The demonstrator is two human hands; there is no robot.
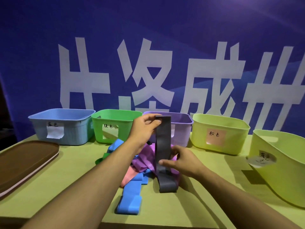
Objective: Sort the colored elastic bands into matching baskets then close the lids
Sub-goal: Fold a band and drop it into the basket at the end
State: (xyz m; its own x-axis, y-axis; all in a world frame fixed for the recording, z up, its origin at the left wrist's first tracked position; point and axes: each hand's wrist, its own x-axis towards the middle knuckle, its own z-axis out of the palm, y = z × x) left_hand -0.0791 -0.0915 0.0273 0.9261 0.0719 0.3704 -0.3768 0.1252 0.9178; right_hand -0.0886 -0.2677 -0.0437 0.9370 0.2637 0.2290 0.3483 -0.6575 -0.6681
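Observation:
A dark grey elastic band is stretched upright over the pile of bands. My left hand pinches its top end in front of the purple basket. My right hand pinches the band lower down, with its bottom loop resting on the table. Under it lie purple bands, blue bands, a pink band and a green band. The blue basket, green basket and a yellow-green basket stand in the back row with the purple one.
Another yellow-green basket stands at the right, closer to me. A brown lid lies at the left on the yellow-green table. A blue banner with large white characters hangs behind the baskets.

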